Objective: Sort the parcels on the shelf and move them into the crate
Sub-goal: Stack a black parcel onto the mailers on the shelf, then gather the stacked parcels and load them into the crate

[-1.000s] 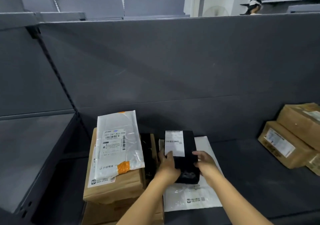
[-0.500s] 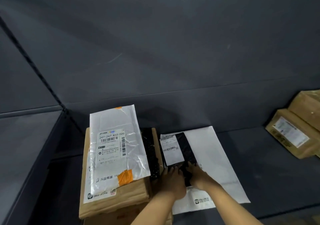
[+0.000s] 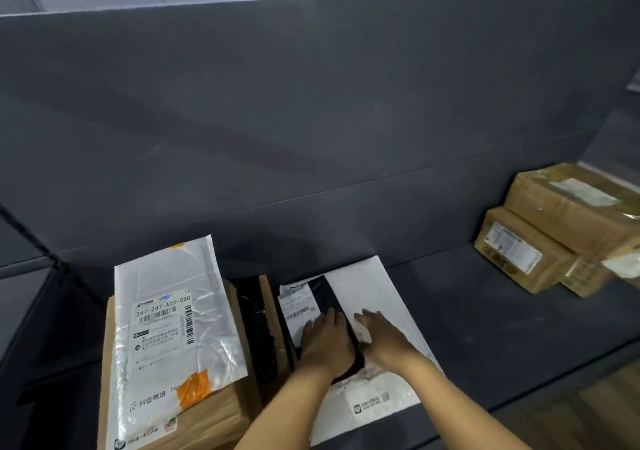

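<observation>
A small black parcel [image 3: 329, 297] with a white label lies flat on a white mailer [image 3: 374, 287] on the grey shelf [image 3: 485, 339]. My left hand [image 3: 325, 342] rests flat on top of the black parcel, fingers straight. My right hand [image 3: 382, 339] lies flat on the white mailer, touching the black parcel's right side. To the left, a white and silver mailer [image 3: 166, 328] with a barcode label and orange tape lies on a stack of brown boxes [image 3: 221, 411]. A black bag [image 3: 256, 328] sits wedged between that stack and the black parcel. No crate is in view.
Several brown cardboard boxes [image 3: 554, 238] are stacked at the right end of the shelf. A tall grey back panel [image 3: 311, 120] rises behind the shelf. A slanted black bracket [image 3: 31, 238] marks the left bay's edge.
The black parcel went from held up off the shelf to lying flat on the white mailer. Both hands moved from gripping its lower end to resting flat, the left on top of it.
</observation>
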A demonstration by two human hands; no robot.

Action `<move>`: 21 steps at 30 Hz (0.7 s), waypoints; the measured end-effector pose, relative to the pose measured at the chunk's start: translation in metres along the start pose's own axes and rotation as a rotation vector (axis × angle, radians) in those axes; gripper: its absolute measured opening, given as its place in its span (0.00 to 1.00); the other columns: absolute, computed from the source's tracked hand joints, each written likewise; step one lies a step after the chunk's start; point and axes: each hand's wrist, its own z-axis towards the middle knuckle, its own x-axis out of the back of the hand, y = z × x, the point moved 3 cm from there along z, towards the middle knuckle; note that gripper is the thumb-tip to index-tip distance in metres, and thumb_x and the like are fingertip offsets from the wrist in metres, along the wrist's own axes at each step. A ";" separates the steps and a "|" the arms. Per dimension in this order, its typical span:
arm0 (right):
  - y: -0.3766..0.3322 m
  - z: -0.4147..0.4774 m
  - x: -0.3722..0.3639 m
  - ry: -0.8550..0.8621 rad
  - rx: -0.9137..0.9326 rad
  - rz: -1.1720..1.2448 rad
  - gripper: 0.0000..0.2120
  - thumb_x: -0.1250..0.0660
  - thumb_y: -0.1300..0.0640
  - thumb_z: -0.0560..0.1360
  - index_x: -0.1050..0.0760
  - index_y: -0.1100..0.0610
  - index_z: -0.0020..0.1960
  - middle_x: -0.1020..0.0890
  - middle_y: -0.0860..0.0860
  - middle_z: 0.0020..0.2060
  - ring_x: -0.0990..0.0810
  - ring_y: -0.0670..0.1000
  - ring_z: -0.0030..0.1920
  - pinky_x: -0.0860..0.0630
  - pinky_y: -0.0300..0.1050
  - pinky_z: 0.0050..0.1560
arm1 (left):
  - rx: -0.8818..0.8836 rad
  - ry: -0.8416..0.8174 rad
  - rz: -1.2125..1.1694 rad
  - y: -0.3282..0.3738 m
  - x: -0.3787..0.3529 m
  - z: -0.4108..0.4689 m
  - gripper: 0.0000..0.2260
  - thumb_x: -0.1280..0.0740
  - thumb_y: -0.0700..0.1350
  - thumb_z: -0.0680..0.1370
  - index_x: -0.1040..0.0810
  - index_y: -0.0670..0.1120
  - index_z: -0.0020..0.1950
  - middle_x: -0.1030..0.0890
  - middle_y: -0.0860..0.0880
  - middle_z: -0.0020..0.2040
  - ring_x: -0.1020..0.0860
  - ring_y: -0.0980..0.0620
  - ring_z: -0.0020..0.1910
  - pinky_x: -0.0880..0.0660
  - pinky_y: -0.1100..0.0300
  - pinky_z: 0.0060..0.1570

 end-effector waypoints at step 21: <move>0.273 -0.220 0.195 0.767 -0.514 0.403 0.28 0.40 0.54 0.79 0.44 0.56 0.76 0.42 0.55 0.74 0.29 0.55 0.65 0.30 0.45 0.56 | -0.433 0.206 0.093 0.321 0.037 -0.002 0.27 0.43 0.50 0.80 0.46 0.44 0.77 0.45 0.43 0.77 0.40 0.42 0.73 0.38 0.48 0.69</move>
